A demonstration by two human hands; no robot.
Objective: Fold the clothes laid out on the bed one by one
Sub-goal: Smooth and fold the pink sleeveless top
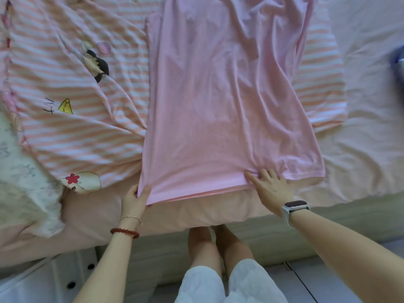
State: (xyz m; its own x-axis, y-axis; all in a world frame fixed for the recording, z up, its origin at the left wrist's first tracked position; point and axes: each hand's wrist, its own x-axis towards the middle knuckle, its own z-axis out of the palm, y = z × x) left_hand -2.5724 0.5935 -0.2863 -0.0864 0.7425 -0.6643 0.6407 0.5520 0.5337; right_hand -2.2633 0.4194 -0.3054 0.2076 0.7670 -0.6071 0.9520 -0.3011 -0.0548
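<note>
A home bedroom: a bed (360, 149) with striped cartoon duvet (72, 132)

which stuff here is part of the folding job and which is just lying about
In the job:
pink garment
left hand, pinching its hem corner
right hand, at the hem

Lying about:
striped cartoon quilt
bed sheet
lace fabric

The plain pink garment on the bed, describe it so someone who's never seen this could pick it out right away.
On the bed, the plain pink garment lies spread lengthwise in the middle, its hem at the near edge where both hands meet it. Unlike the peach-and-white striped cartoon fabric beside and beneath it, it has no stripes or prints.
</note>
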